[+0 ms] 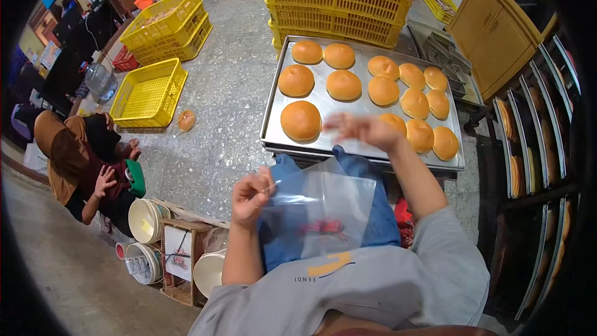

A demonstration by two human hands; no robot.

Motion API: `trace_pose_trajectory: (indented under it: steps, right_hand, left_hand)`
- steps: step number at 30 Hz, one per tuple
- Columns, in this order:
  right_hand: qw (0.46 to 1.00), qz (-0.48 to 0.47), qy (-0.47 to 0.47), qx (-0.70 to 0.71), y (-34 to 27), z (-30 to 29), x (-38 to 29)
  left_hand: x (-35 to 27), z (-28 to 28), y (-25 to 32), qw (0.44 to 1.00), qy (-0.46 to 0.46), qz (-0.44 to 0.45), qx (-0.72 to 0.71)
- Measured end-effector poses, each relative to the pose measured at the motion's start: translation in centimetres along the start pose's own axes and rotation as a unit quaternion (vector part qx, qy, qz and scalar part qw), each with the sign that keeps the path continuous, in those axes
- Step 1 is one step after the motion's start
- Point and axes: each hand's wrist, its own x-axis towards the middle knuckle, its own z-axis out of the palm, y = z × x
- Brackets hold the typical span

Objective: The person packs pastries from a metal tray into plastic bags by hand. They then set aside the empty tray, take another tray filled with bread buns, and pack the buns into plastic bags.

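Note:
My left hand (254, 196) pinches the edge of a clear plastic bag (340, 200) with a red print, which hangs over my lap. My right hand (366, 131), slightly blurred, is over the front part of a metal baking tray (364, 149), fingers spread and pointing left. Its fingertips are beside a large round bun (301, 121); whether they touch it cannot be told. Several glossy brown buns, among them one at the tray's middle (343, 85) and one at the right front (445, 143), lie on the tray. No object shows in the right hand.
Yellow crates (336, 14) are stacked behind the tray. An upright rack (527, 196) with loaded trays stands at right. Left are a low yellow crate (148, 95), a packaged bun (186, 120) on the floor and a seated person (88, 163). White buckets (144, 221) stand lower left.

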Motion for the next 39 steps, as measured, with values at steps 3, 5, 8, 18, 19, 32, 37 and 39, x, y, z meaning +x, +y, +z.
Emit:
trace_pose_trajectory:
  steps: [3,5,8,18,19,32,37,39]
  right_hand:
    - [0.932,0.248,0.259,-0.056,7.4,-7.2,2.5]
    - [0.862,0.401,0.303,-0.065,14.9,-10.0,4.2]
    - [0.848,0.419,0.265,-0.19,18.6,-10.0,6.3]
    - [0.932,0.244,0.19,-0.188,6.0,-1.5,8.2]
    - [0.953,0.189,0.235,-0.019,4.6,-1.0,7.9]
    - [0.963,0.258,-0.054,0.049,1.5,4.5,3.2]
    - [0.942,0.291,-0.167,-0.001,0.7,4.5,3.2]
    - [0.939,0.271,-0.209,-0.041,0.0,4.7,3.5]
  left_hand:
    - [0.1,-1.1,-1.2,0.991,0.006,-0.094,0.097]
    - [0.2,-1.3,-2.7,0.982,-0.038,-0.084,0.165]
    - [0.7,-1.2,-3.4,0.982,-0.007,-0.15,0.111]
    - [0.6,-1.9,-3.5,0.994,0.04,-0.073,0.065]
    - [0.6,-1.8,-3.5,0.994,0.042,-0.072,0.064]
    - [-0.8,-1.1,-1.0,0.989,0.038,-0.141,0.018]
    - [-1.3,-1.3,-0.7,0.986,0.0,-0.153,0.06]
    - [-1.2,-1.1,-0.5,0.985,-0.02,-0.135,0.102]
